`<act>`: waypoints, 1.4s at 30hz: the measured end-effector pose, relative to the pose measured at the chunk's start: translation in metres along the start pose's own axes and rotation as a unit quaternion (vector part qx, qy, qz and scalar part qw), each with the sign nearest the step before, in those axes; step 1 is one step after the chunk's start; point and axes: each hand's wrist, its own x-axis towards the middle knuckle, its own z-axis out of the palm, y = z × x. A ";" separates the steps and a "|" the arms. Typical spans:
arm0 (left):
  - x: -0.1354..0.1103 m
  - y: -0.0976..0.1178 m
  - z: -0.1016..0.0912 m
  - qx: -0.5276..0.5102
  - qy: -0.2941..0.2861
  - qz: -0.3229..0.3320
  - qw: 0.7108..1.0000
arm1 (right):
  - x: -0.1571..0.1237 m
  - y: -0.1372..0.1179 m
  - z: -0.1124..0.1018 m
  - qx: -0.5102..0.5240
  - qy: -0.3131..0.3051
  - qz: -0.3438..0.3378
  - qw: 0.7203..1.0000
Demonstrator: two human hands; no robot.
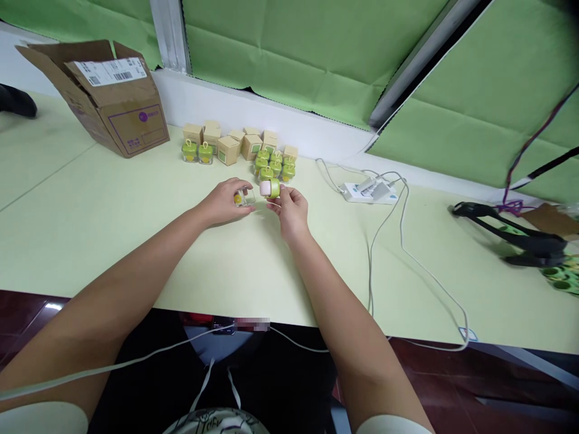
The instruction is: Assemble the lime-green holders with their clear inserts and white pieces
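Above the middle of the table, my left hand (226,202) is closed around a small clear jar (246,197) with a yellow mark, its open side turned right. My right hand (292,211) pinches a green lid (274,188) with a pale pink-white part facing the jar. Jar and lid are a small gap apart. Just behind my hands stands a cluster of green-lidded jars (275,166). Two more green-lidded jars (198,152) sit to the left, each with a loop on top.
Small brown boxes (228,149) line up behind the jars. A large open cardboard box (131,114) stands back left. To the right lie a white power strip (370,191) with trailing cables (402,241) and a black stand-like object (520,235). The table's front edge runs below my forearms.
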 end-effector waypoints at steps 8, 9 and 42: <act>-0.002 0.008 -0.002 -0.006 -0.019 0.002 1.000 | -0.002 0.008 0.001 -0.064 -0.044 -0.087 0.993; -0.003 0.010 -0.003 -0.004 -0.020 0.006 1.000 | -0.003 0.009 0.001 -0.080 -0.050 -0.102 0.990; -0.011 0.021 0.001 0.058 -0.021 0.036 0.997 | -0.016 0.022 0.008 -0.201 -0.152 -0.162 0.954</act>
